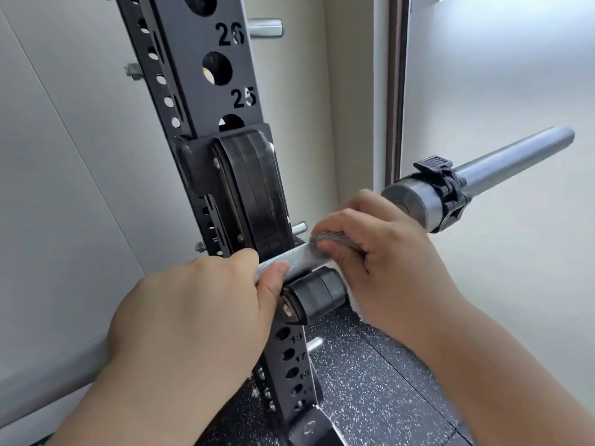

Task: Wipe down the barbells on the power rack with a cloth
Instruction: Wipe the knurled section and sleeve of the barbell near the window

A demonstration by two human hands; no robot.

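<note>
Here the barbell [291, 256] is laid across the rack hook [318, 292] between both hands, its sleeve pointed up-right beyond the right hand [380, 249], past a black collar [447, 194]. Its shaft is gripped by the left hand [199, 304]; just beside, a grey cloth [325, 238] is squeezed around it by the right hand.

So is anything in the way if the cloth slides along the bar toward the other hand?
Yes. The cloth, gripped by the right hand, sits on the barbell right beside the rack's black hook that cradles the bar. Just past the hook the left hand grips the bar, so both block that way.
</note>
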